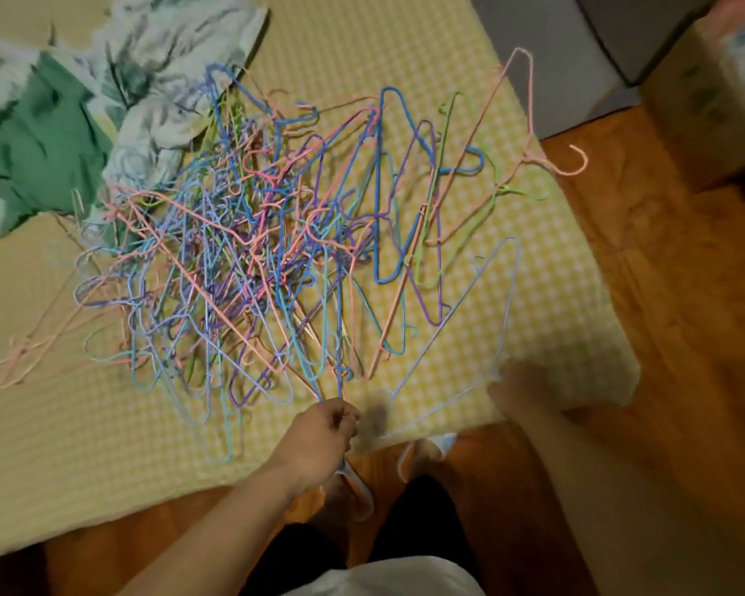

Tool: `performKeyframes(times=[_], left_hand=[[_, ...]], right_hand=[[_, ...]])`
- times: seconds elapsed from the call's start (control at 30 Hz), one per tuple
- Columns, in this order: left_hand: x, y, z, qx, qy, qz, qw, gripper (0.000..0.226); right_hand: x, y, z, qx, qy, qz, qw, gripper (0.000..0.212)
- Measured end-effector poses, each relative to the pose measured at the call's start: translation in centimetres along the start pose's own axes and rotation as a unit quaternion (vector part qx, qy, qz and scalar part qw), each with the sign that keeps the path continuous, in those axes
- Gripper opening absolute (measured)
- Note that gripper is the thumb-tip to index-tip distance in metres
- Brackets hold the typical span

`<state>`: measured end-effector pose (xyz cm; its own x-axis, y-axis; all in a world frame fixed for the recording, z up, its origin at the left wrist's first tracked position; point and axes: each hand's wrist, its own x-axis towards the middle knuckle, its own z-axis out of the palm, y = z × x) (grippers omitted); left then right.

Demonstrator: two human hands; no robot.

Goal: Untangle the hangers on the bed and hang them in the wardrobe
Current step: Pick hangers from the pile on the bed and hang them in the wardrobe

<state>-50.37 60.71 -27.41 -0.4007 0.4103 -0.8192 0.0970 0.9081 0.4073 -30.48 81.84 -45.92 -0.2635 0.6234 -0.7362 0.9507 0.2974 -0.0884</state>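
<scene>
Nearest: person's dark trouser legs [422,522] and a light shirt hem [388,578] at the bottom edge, standing on a wooden floor [672,337] at the near corner of the bed [104,445]. Pale slippers [422,451] show just off the mattress edge.

Left hand [323,436]: over the bed's near edge, fingers curled round thin blue hanger wires [338,380] that run up into the tangle. A pale hanger part shows below the wrist; what it belongs to is unclear.

Right hand [521,389]: heavily blurred, at the near right corner of the bed. It meets the lower end of a pale lilac hanger [510,303] lying apart from the main heap on its right side. The fingers cannot be read, so the grip cannot be told.

Middle: hanger pile [250,260], a dense knot of wire hangers in pink, blue, purple, teal and green, spread across the yellow checked bed cover. Looser hangers lie on the right fringe: a dark blue one [379,208], and a pink one [530,122] whose hook overhangs the bed's right edge.

Far left: crumpled green and white bedding [82,109], touching the heap's far-left side.

Far right: a cardboard box [706,101] on the floor, and beside it a grey surface [547,58]. The wardrobe is out of view.
</scene>
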Motion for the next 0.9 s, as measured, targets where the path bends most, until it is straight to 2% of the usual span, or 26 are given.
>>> performKeyframes(times=[0.13,0.27,0.37,0.43,0.5,0.6,0.63,0.7,0.83,0.9], left_hand=[[0.9,-0.1,2.0,0.014,-0.012,-0.004,1.000,0.013],[1.2,-0.5,2.6,0.058,-0.008,-0.007,0.998,0.012],[1.5,0.0,2.7,0.092,0.010,0.026,0.995,0.016],[0.7,1.1,3.4,0.133,-0.001,0.058,0.989,0.017],[-0.2,2.1,4.1,0.200,0.014,0.117,0.973,0.035],[-1.9,4.7,5.4,0.260,0.043,0.198,0.944,0.092],[-2.1,5.5,5.7,0.275,0.053,0.208,0.937,0.105],[-2.4,7.2,5.5,0.312,0.089,0.217,0.921,0.115],[-2.7,10.4,1.5,0.359,0.249,0.219,0.873,0.109],[-2.6,11.1,-1.2,0.359,0.299,0.207,0.860,0.115]], right_hand=[[0.2,-2.0,1.4,0.016,0.066,0.048,0.997,0.048],[1.6,-2.7,1.8,0.130,0.083,0.097,0.983,0.029],[0.7,-2.4,0.6,0.199,0.088,0.120,0.969,0.028],[-2.0,-1.0,-0.9,0.205,0.130,0.114,0.963,0.025],[-5.4,0.4,-2.4,0.217,0.166,0.098,0.957,0.020],[-10.2,1.5,-5.7,0.256,0.214,0.083,0.939,0.020],[-11.1,1.4,-7.2,0.268,0.227,0.071,0.934,0.021],[-12.1,0.2,-10.6,0.275,0.241,0.048,0.930,0.022],[-12.5,-5.0,-18.0,0.224,0.257,-0.045,0.939,0.026],[-12.1,-8.1,-20.9,0.242,0.250,-0.077,0.934,0.026]])
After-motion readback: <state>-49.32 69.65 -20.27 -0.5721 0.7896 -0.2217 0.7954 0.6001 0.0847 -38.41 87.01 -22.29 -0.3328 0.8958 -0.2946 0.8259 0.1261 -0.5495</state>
